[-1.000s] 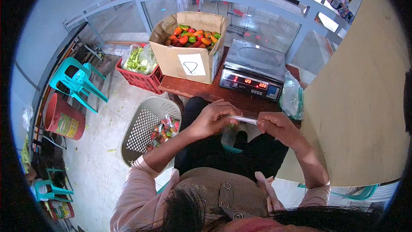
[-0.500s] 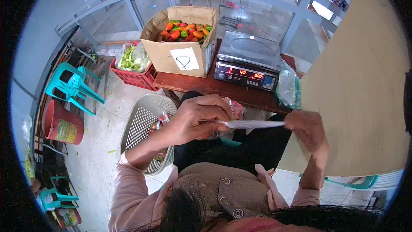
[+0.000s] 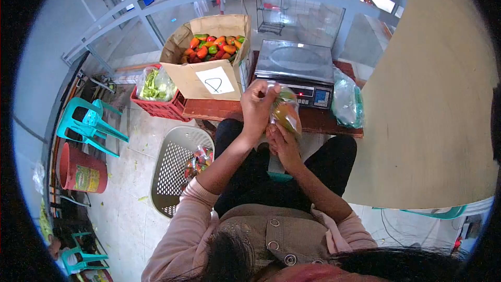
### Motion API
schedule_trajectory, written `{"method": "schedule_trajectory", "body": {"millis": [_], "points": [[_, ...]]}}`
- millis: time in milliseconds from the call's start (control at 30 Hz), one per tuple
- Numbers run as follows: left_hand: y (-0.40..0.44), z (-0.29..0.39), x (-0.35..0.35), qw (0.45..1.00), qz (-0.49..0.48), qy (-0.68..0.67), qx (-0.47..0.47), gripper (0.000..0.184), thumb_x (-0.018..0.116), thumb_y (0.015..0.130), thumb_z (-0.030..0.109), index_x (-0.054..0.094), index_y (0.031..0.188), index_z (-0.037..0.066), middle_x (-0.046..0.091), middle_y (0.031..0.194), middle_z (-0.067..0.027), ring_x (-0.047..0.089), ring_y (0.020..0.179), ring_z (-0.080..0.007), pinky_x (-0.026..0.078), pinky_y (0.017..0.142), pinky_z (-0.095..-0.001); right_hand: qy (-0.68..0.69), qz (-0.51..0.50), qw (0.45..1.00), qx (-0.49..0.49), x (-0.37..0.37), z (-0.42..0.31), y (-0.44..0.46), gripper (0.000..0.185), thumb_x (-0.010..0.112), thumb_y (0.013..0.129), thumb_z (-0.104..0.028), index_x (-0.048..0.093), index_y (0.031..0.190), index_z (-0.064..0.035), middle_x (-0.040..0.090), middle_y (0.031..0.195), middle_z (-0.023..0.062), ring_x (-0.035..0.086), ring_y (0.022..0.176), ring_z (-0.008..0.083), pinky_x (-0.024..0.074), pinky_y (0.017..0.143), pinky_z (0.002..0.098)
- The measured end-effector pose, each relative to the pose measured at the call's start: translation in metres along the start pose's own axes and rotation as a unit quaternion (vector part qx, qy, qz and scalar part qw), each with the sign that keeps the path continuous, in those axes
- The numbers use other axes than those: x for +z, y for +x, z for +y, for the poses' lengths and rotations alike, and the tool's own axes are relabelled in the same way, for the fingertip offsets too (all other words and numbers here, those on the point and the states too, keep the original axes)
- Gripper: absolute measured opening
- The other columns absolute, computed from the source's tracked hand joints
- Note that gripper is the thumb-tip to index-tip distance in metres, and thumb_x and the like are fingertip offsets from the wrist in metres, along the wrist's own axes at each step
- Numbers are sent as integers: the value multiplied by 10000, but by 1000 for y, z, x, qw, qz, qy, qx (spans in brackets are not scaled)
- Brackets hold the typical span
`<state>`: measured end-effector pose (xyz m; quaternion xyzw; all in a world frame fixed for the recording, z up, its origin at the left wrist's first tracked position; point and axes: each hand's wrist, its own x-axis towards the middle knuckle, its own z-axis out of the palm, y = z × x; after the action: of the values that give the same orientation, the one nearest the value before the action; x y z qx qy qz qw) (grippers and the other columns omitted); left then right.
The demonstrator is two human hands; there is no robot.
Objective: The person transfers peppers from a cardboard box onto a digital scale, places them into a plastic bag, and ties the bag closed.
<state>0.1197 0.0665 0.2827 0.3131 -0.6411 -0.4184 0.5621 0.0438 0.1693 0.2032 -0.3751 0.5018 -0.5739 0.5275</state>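
Observation:
In front of the scale, a clear plastic bag of peppers (image 3: 286,110), green and orange, is raised between my hands. My left hand (image 3: 255,105) pinches the bag near its top left side. Lower down, my right hand (image 3: 283,143) has its fingers closed around the bag's bottom end. Behind the bag stands the digital scale (image 3: 295,62), its display partly hidden. To the left of it is a cardboard box (image 3: 180,78) with a paper label, holding red, orange and green peppers (image 3: 214,48).
A light grey laundry-type basket (image 3: 166,177) on the floor holds several bagged peppers (image 3: 198,163). Beyond it are a red crate (image 3: 156,108) with bagged greens, teal chairs (image 3: 86,120) and a red bucket (image 3: 83,169). A plastic bag (image 3: 347,99) lies right of the scale, beside a wooden panel (image 3: 417,125).
My hands were wide apart with a whitish strip stretched between them. Now they are close together on the raised bag of peppers, and the strip no longer shows. The view has shifted slightly.

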Motion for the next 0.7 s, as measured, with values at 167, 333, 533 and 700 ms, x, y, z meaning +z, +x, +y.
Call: {"method": "schedule_trajectory", "body": {"millis": [167,333,533,700], "points": [[-13,-37,-4,998,-1,17,55,151,650,803,32,520,748,-23,488,674,-63,443,592,-108,389,554,-254,-205,-28,974,-92,-29,-56,-26,293,447,956,-275,525,1054,-10,522,824,100,519,721,209,431,657,342],[-22,53,-6,969,-203,73,123,92,657,752,-12,575,795,-7,542,736,-79,554,639,-161,441,551,-286,-391,41,875,-283,-74,-125,-33,254,488,911,-232,542,943,14,563,911,152,566,834,287,441,779,389],[-20,147,-7,876,-415,30,242,233,697,727,113,496,777,7,548,808,-96,554,770,-326,449,681,-353,-196,-212,902,-320,-79,-161,-18,243,549,877,-246,594,881,-7,593,996,104,564,928,244,427,834,352],[-2,149,7,898,-373,-51,229,173,687,735,89,545,782,1,573,824,-94,573,753,-266,453,679,-332,238,-128,962,-34,-30,-147,-56,280,562,878,-311,570,996,-57,581,995,92,552,976,216,449,840,326]]}}
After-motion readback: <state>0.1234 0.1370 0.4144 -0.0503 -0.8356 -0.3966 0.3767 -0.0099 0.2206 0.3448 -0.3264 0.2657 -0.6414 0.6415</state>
